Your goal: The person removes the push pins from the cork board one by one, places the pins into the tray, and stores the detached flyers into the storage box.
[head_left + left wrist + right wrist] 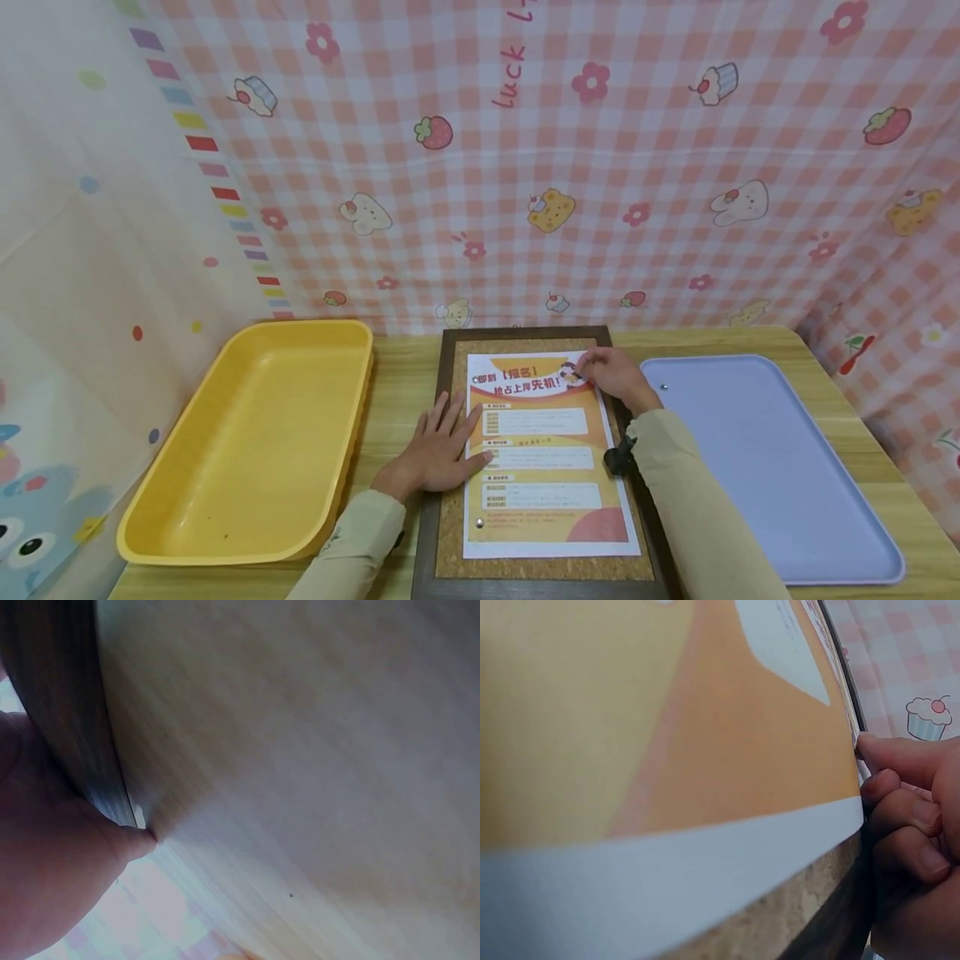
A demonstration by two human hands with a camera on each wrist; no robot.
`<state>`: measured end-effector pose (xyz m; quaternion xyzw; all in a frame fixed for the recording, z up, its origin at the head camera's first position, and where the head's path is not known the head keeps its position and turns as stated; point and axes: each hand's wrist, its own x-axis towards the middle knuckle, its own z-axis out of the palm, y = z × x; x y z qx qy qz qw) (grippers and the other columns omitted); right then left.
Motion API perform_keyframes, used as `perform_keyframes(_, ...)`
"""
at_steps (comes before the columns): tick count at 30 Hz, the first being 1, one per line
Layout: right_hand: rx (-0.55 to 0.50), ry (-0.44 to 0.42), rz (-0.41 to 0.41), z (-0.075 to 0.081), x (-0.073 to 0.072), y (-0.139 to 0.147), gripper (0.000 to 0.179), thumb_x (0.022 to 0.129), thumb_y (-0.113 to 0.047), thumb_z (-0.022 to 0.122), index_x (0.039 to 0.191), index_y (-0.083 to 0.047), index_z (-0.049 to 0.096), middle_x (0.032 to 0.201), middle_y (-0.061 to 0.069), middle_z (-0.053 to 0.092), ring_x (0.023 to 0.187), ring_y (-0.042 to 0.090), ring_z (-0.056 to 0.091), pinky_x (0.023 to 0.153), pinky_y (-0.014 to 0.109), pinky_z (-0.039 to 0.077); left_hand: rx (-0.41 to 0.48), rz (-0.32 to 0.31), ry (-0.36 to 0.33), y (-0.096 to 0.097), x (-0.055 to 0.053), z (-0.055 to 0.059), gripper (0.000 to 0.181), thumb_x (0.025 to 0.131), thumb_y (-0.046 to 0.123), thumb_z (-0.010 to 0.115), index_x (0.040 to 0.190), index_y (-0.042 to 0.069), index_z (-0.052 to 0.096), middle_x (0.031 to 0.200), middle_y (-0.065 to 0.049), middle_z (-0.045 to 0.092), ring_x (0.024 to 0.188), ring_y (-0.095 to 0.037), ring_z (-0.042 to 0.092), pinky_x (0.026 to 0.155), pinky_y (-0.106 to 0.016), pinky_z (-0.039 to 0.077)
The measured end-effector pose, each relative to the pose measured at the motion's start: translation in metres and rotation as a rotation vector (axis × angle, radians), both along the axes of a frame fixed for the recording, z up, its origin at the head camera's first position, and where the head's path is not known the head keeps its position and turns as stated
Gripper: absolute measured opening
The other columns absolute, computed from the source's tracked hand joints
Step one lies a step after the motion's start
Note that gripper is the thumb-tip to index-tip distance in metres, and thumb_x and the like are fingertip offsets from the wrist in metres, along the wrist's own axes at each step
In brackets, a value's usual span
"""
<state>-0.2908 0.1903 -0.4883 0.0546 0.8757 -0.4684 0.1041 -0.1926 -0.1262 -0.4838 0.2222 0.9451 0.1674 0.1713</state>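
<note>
A printed orange and white sheet (pixel 551 492) lies on a cork board (pixel 450 533) with a dark wooden frame (pixel 427 533). Small silver pins (pixel 480 523) sit at the sheet's left side, one high and one low. With fingers spread, my left hand (pixel 435 454) rests on the board's left frame and the sheet's left edge. At the sheet's upper right, my right hand (pixel 618 377) has curled fingers, and its thumb and forefinger pinch a small pin, mostly hidden by the fingertips. In the right wrist view, the fingertips (pixel 870 742) meet at the sheet's edge.
On the left stands a deep yellow tray (pixel 348 417). A shallow lavender tray (pixel 780 475) is at the right, with one silver pin (pixel 664 387) near its upper left corner. Both share a wooden table (pixel 397 367) backed by a pink checked curtain (pixel 487 167).
</note>
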Motion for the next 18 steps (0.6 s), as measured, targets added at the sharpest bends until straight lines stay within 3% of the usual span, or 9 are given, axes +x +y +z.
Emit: perform_keyframes(18, -0.047, -0.008, -0.007, 0.0028, 0.0021, 0.0005, 0.015, 0.098, -0.021, 0.06, 0.097, -0.009, 0.068, 0.112, 0.012, 0.066, 0.104, 0.027, 0.057, 0.088, 0.039, 0.041, 0.002, 0.003, 0.007, 0.0001, -0.0006, -0.0015, 0.075, 0.102, 0.058, 0.038, 0.161, 0.019, 0.012, 0.167, -0.013, -0.005, 0.152, -0.035, -0.012, 0.119, -0.061, 0.003)
